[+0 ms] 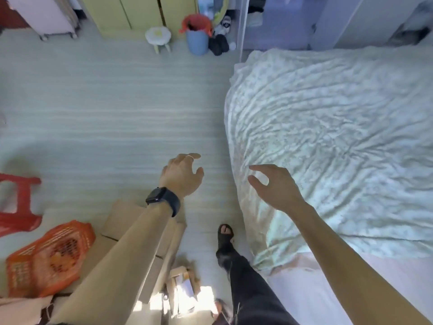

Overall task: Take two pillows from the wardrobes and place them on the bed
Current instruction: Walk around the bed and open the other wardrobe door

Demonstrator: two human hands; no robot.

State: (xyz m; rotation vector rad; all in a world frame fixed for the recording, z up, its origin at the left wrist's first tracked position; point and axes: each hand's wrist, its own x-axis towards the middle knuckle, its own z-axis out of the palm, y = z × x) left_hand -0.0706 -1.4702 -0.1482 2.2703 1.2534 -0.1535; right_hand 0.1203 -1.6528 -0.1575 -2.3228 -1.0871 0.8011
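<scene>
The bed (328, 137) fills the right side, covered by a wrinkled pale floral quilt. No pillow is in view. My left hand (182, 175), with a dark watch on the wrist, hovers over the floor just left of the bed's edge, fingers apart and holding nothing. My right hand (276, 186) is stretched out over the bed's near left edge, fingers spread and bare. A yellow wardrobe (138, 15) stands shut at the far wall. A white wardrobe (293, 22) with an open door stands beyond the bed's far end.
On the floor at the far end stand a small white stool (158, 38), a blue bin with a red liner (198, 36) and dark slippers (218, 45). An orange basket (46, 259), a red stool (18, 205) and cardboard boxes (140, 233) lie at the near left. My sandalled foot (225, 235) stands beside the bed.
</scene>
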